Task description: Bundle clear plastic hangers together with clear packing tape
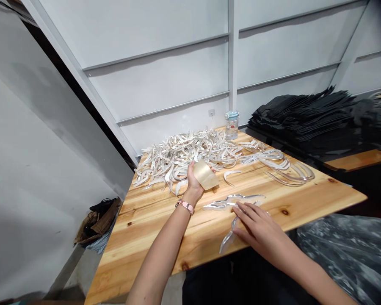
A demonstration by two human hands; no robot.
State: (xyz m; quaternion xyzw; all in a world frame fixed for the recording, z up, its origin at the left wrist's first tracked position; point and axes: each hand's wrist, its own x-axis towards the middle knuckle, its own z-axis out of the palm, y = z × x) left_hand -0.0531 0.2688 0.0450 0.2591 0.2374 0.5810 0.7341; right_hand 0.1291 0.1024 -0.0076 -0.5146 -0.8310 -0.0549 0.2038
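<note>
Bright light, shadows beneath rails [158, 51]; glinting strips [221, 204], dark upper-right corner

Rocking a pink strap [186, 206] with metal bits on the left wrist [191, 198], both forearms [165, 254] bare, plus black clothing [216, 281] at the lap.

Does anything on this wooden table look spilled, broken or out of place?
Nothing looks plainly spilled or broken. Slightly odd: one curved strip lies alone, to the right of the tape roll in the left hand, apart from the big tangled heap.

Strip pile [190, 148] on table [139, 241] behind tape roll [205, 175], bottle [231, 128] right.
</note>
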